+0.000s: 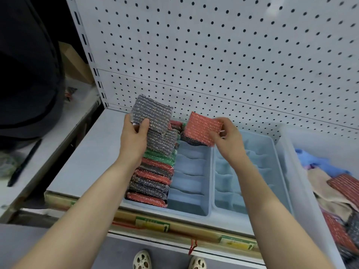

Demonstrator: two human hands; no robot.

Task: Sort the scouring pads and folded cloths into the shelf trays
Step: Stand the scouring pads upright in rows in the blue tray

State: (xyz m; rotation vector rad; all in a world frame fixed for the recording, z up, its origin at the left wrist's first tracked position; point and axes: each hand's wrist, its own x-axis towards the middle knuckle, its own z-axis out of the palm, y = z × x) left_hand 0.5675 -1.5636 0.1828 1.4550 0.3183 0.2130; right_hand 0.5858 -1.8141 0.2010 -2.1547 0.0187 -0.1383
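My left hand (136,133) grips a grey glitter-striped scouring pad (150,113) above the pale blue divided plastic tray (191,191); my right hand (223,136) pinches a red one (200,127) over its far end. Both look light, soft and squashy, best held by an edge.

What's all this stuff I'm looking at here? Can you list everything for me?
grey pads: a few, grey with silver thread, held in the left hand
red pad: one, red, held in the right hand
pad row: many, red, grey and green, filling the left column of the near tray
divided trays: two, pale blue, side by side on the shelf, mostly unfilled
white bin: one, at right, holding loose cloths and pads
pegboard: one, white, behind the shelf
shoes: two, pale, on the floor
left hand: grip on the grey pads
right hand: grip on the red pad
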